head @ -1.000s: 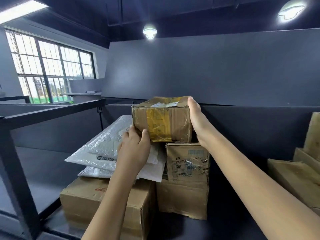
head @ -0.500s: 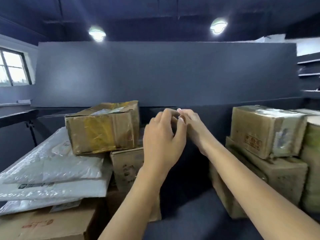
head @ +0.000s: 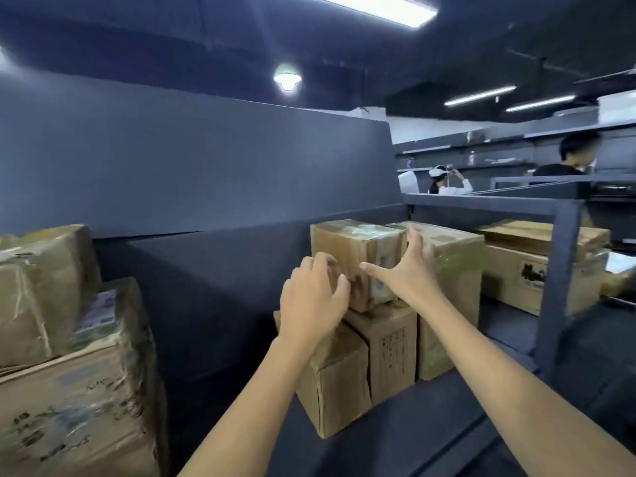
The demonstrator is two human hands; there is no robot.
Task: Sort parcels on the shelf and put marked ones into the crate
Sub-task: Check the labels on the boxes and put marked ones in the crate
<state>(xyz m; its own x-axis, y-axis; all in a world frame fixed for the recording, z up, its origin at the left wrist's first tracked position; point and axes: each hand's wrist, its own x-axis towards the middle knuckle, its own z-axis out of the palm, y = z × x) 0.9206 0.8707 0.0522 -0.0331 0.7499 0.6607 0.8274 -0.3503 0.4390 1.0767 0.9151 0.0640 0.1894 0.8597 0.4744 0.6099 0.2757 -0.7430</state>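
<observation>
Left hand (head: 311,304) and right hand (head: 409,280) have shifted onto tape-wrapped brown cardboard parcel (head: 351,246) atop plain cardboard boxes (head: 392,352), left of grey metal post (head: 559,287). Left curls round its near corner; right splays wide against front.

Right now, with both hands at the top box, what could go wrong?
1. The left hand curls on only a corner of the top box, and the right hand is spread open. Lifted now, the box may twist and drop.
2. The front box under it looks tilted, so dragging the top box may topple it.
3. The top box's glossy tape may slip in the fingers.
</observation>
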